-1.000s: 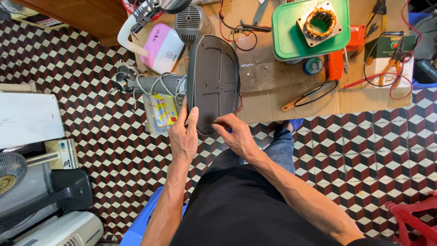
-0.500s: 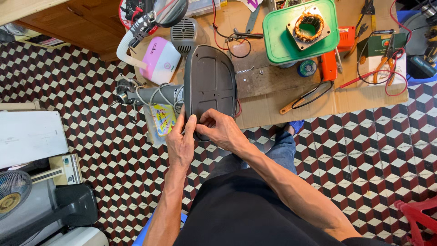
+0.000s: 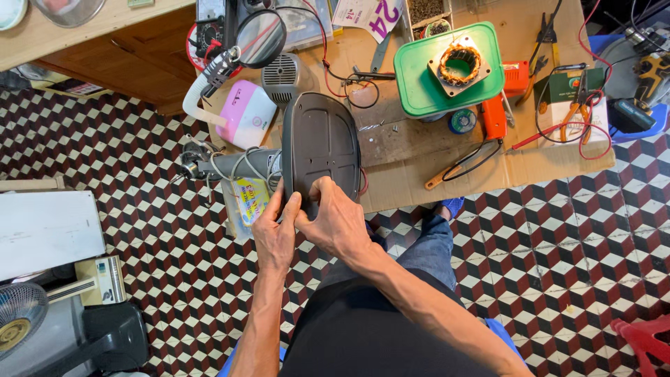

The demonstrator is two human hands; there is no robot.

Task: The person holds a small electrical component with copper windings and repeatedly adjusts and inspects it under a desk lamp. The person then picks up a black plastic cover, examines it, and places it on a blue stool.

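Green tub (image 3: 447,77), orange tool (image 3: 494,115), pink case (image 3: 248,112) crowd cardboard. Left hand (image 3: 276,234), right hand (image 3: 335,223) both grip dark oval base plate (image 3: 321,150) near edge, fingers curled.

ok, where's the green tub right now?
In the head view, the green tub sits upper right of centre on the cardboard, a copper-wound stator on its lid, orange tool just right.

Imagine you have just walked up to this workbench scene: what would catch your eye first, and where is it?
First, the dark grey oval plastic fan base at centre, standing on edge with the left hand and right hand gripping its lower rim. Next, the bright green plastic lid on the cardboard-covered table at upper right, carrying a copper-wound motor stator. All around lies the red, black and white cube-patterned tile floor.
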